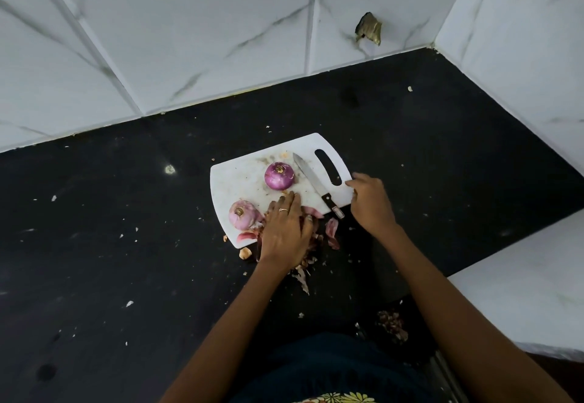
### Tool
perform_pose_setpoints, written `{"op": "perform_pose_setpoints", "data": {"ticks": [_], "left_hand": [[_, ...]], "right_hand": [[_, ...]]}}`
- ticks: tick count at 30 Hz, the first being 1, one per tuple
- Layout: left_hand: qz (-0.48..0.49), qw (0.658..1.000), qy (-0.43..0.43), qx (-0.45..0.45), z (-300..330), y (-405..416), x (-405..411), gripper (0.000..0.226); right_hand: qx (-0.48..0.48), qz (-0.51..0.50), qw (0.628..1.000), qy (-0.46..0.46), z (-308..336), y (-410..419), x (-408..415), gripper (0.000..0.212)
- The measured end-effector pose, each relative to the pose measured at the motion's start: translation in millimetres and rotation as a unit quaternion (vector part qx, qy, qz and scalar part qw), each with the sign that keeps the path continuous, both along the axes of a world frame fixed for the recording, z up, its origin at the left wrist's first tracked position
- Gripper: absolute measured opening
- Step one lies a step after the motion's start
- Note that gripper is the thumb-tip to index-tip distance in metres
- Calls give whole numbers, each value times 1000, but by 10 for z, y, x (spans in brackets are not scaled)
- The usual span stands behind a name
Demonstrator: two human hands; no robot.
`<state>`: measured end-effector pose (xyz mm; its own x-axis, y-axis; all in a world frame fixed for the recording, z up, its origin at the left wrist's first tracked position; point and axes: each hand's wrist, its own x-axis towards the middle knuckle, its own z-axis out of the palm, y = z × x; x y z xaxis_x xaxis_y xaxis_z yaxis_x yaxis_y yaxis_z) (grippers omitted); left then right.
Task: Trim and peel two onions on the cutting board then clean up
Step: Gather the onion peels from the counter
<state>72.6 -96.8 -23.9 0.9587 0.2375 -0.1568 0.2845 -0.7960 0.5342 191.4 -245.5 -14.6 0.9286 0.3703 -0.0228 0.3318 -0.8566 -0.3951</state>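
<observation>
1. I see a black counter (110, 244), speckled with pale crumbs.
2. Behind the counter, white marble-look tiles (189, 29) line the wall.
3. At the counter's right end, a tiled side wall (521, 54) meets it.

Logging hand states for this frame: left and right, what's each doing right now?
Left hand: open, flat on the onion peels at the cutting board near edge.
Right hand: fingers hold the board's right edge.
</observation>
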Motion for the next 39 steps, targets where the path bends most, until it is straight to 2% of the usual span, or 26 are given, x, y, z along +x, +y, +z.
{"op": "perform_pose_setpoints", "data": {"ticks": [3, 6, 8, 11, 13, 16, 20, 23, 26, 28, 30, 34, 37, 39], "left_hand": [[-45, 999, -1, 23, -37, -24, -15, 56], [-63, 997, -36, -38, -9, -40, -76, 54], [-26, 992, -86, -87, 13, -21, -123, 48], [64, 986, -133, -83, 15, 83, -151, 44], [94, 984, -131, -80, 35, 142, -144, 49], [85, 983, -104, -122, 90, 93, -148, 61], [83, 980, -76, -164, -20, 46, -203, 79], [71, 974, -80, -201, -64, 77, -321, 77], [103, 953, -134, -250, -3, 86, -483, 72], [121, 952, -157, -234, 11, 81, -549, 71], [114, 961, -147, -205, -22, 52, -548, 71], [86, 972, -111, -187, -168, -86, -509, 75], [113, 954, -119, -250, -207, -189, -462, 63], [135, 934, -127, -305, -176, -247, -423, 57]], "right_hand": [[11, -11, 999, -31, -68, -40, -62, 32], [19, -28, 997, -63, -93, -49, -120, 24], [55, -31, 994, -89, -54, -14, -171, 21], [125, 20, 985, -118, 95, 157, -280, 19], [104, 96, 984, -106, 161, 339, -341, 19], [44, 175, 983, -45, 177, 601, -421, 29], [18, 226, 974, 6, 31, 668, -532, 40], [37, 246, 968, 34, -71, 529, -634, 37], [163, 176, 971, 16, -54, 370, -759, 34], [245, 96, 965, 6, -11, 311, -832, 32], [290, 36, 954, 65, 12, 328, -912, 33], [317, -45, 928, 192, -65, 452, -1077, 41], [301, -54, 933, 189, -115, 543, -1232, 42], [332, -66, 918, 208, -95, 597, -1305, 41]]}}
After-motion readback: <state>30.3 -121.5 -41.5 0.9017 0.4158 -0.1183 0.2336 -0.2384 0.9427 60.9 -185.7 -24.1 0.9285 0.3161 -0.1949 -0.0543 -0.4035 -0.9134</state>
